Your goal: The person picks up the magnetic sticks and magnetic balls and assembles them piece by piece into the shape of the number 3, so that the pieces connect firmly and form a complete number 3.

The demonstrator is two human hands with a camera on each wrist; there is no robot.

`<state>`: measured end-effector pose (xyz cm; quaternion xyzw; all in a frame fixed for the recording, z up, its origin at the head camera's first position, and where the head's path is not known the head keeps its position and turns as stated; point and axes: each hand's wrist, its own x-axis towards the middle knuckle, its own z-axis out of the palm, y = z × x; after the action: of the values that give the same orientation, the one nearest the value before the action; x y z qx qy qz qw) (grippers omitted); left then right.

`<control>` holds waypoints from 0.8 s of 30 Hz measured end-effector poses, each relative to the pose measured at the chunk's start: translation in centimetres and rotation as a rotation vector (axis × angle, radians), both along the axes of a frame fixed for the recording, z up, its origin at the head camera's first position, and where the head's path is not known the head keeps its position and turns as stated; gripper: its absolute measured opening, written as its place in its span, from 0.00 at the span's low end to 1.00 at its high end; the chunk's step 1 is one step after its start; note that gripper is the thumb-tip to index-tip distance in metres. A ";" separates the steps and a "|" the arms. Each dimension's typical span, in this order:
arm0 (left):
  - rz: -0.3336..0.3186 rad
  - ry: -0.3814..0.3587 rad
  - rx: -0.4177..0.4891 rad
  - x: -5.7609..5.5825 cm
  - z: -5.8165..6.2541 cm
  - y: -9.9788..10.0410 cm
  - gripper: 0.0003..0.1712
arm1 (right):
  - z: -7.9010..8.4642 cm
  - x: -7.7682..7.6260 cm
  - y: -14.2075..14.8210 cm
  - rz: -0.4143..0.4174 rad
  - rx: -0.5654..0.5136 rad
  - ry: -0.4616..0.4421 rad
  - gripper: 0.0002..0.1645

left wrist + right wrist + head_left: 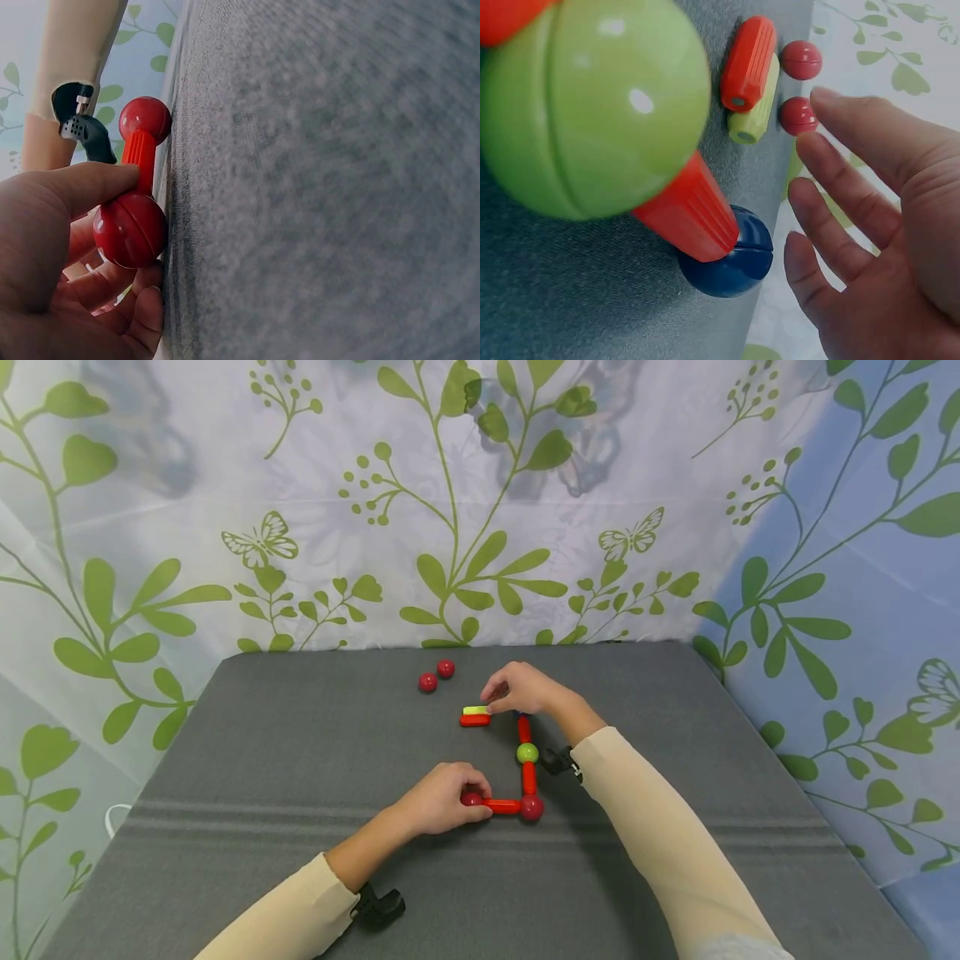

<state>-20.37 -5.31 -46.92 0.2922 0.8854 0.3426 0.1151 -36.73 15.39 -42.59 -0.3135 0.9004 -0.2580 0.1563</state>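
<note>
My left hand [441, 800] grips a red ball [131, 231] at the near end of a chain of balls and ribbed rods on the table. From this ball a red rod [504, 807] runs to a red corner ball [531, 808]. Another red rod [529, 778] leads up to a green ball [527, 753], then one more to a dark blue ball [731, 266], mostly hidden by my arm in the head view. Beyond the chain, my right hand [521, 688] hovers with fingers relaxed and nothing held, near a loose red rod [474, 721] and a yellow-green rod [474, 711] lying side by side.
Two loose red balls, one nearer [427, 682] and one farther [446, 669], lie towards the back edge of the grey cloth-covered table [315, 735]. A leaf-patterned curtain [337, 543] hangs behind it. Both wrists wear black camera mounts.
</note>
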 end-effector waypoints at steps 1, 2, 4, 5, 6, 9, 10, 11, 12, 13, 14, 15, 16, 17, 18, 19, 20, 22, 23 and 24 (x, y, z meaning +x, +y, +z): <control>0.001 0.001 0.000 0.0 0.0 0.0 0.05 | 0.0 -0.1 -0.1 -0.007 0.011 0.002 0.11; 0.001 0.000 0.000 0.0 0.0 0.0 0.05 | 0.0 -0.3 -0.2 -0.014 0.018 0.000 0.11; 0.001 0.000 0.001 0.0 0.0 0.0 0.05 | 0.0 -0.5 -0.3 -0.022 0.028 -0.005 0.10; 0.001 -0.001 0.001 0.0 0.0 0.0 0.05 | -0.1 -0.6 -0.3 -0.025 0.033 -0.011 0.09; 0.000 -0.002 0.001 -0.1 -0.1 0.0 0.05 | -0.1 -0.6 -0.4 -0.029 0.040 -0.019 0.09; -0.001 -0.005 -0.001 -0.1 -0.1 0.0 0.05 | -0.2 -0.8 -0.6 -0.026 0.062 -0.031 0.08; 0.000 -0.007 -0.002 -0.1 -0.1 0.0 0.05 | -0.3 -0.8 -0.6 -0.023 0.070 -0.031 0.08; 0.001 -0.011 0.000 -0.1 -0.1 -0.1 0.05 | -0.4 -0.9 -0.7 -0.022 0.076 -0.033 0.07; 0.002 -0.015 0.002 -0.1 -0.1 -0.1 0.05 | -0.5 -1.0 -0.8 -0.022 0.082 -0.033 0.07; 0.004 -0.017 0.004 -0.1 -0.1 -0.1 0.05 | -0.6 -1.1 -0.9 -0.022 0.085 -0.032 0.07; 0.005 -0.018 0.007 -0.1 -0.1 -0.1 0.05 | -0.7 -1.2 -1.0 -0.021 0.089 -0.030 0.07; 0.006 -0.019 0.009 -0.1 -0.1 -0.1 0.05 | -0.7 -1.2 -1.0 -0.022 0.092 -0.029 0.07; 0.007 -0.019 0.010 -0.1 -0.2 -0.1 0.05 | -0.8 -1.3 -1.1 -0.022 0.096 -0.028 0.08; 0.007 -0.020 0.011 0.0 -0.1 -0.1 0.05 | -0.9 -1.3 -1.1 -0.023 0.099 -0.028 0.08; 0.007 -0.020 0.012 0.0 -0.1 -0.1 0.05 | -0.9 -1.4 -1.2 -0.023 0.101 -0.030 0.08; 0.007 -0.020 0.012 0.0 -0.1 -0.1 0.05 | -1.0 -1.4 -1.2 -0.024 0.100 -0.033 0.08; 0.008 -0.022 0.012 0.0 -0.1 -0.1 0.05 | -1.0 -1.4 -1.2 -0.023 0.100 -0.037 0.07; 0.010 -0.027 0.011 0.0 -0.1 -0.1 0.05 | -1.0 -1.5 -1.3 -0.019 0.095 -0.045 0.07; 0.010 -0.030 0.011 0.0 -0.1 -0.1 0.05 | -1.0 -1.5 -1.3 -0.016 0.091 -0.049 0.07; 0.010 -0.030 0.012 0.0 -0.1 -0.1 0.05 | -1.0 -1.4 -1.4 -0.014 0.089 -0.051 0.07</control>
<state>-20.33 -5.43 -47.00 0.2834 0.8829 0.3530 0.1250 -38.17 14.01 -43.59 -0.2933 0.9089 -0.2266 0.1913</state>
